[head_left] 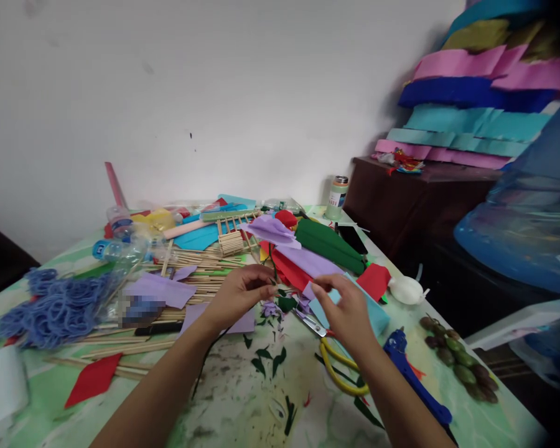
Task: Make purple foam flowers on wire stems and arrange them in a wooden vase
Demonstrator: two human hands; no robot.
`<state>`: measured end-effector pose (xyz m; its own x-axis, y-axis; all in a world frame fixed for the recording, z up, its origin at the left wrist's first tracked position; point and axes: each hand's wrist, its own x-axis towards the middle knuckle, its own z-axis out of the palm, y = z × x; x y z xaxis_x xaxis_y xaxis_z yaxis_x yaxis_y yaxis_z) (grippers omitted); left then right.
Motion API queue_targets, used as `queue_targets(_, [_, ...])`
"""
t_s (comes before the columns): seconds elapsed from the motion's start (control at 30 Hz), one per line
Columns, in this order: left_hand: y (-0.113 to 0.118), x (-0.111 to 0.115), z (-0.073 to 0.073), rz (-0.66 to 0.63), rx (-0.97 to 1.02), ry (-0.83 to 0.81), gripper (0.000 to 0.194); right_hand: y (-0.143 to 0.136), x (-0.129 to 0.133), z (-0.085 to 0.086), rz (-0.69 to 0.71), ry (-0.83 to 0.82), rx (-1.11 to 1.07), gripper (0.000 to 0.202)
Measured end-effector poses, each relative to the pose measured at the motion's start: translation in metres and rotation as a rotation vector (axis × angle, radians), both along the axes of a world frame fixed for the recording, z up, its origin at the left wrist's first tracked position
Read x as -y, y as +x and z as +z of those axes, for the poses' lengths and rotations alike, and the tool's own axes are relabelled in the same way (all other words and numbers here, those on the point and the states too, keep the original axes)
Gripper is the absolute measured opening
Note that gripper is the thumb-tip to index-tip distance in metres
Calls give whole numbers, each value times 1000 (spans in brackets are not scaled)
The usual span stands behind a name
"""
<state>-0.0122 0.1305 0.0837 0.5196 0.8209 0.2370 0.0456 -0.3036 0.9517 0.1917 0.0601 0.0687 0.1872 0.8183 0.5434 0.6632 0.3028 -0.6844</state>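
A dark, thin stem (271,256) with a purple paper flower (271,230) on top is pinched between the thumb and fingers of my left hand (247,291). Its lower end appears to trail below my wrist. My right hand (343,305) is a short way to the right, thumb and forefinger closed at a small purple paper piece (307,291). Below my hands lie a small purple flower (270,308) and dark green leaf-shaped scraps (279,361). Yellow-handled scissors (343,379) rest under my right forearm, with the blades partly open to view.
Blue yarn (60,308), thin wooden sticks (196,264) and plastic bottles (121,249) crowd the left. On the right are a blue glue gun (413,373), grapes (462,361), a white balloon-like object (407,290) and a green paper roll (329,244). A bottle (336,198) stands at the back.
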Motion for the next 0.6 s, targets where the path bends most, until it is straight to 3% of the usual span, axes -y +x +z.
queue_targets(0.17, [-16, -3, 3, 101, -6, 2, 18, 76, 57, -49, -365, -126, 258, 29])
queue_targets(0.27, [-22, -4, 4, 192, -28, 44, 17, 97, 90, -70, -521, -178, 364, 31])
queue_targets(0.33, [-24, -5, 4, 212, -32, 58, 17, 94, 102, -77, -495, -214, 413, 29])
queue_targets(0.47, [-26, -6, 4, 209, -25, 69, 20, 73, 103, -87, -288, -269, 492, 23])
queue_targets(0.6, [-30, -8, 4, 277, -37, 96, 20, 62, 96, -91, -252, -291, 547, 20])
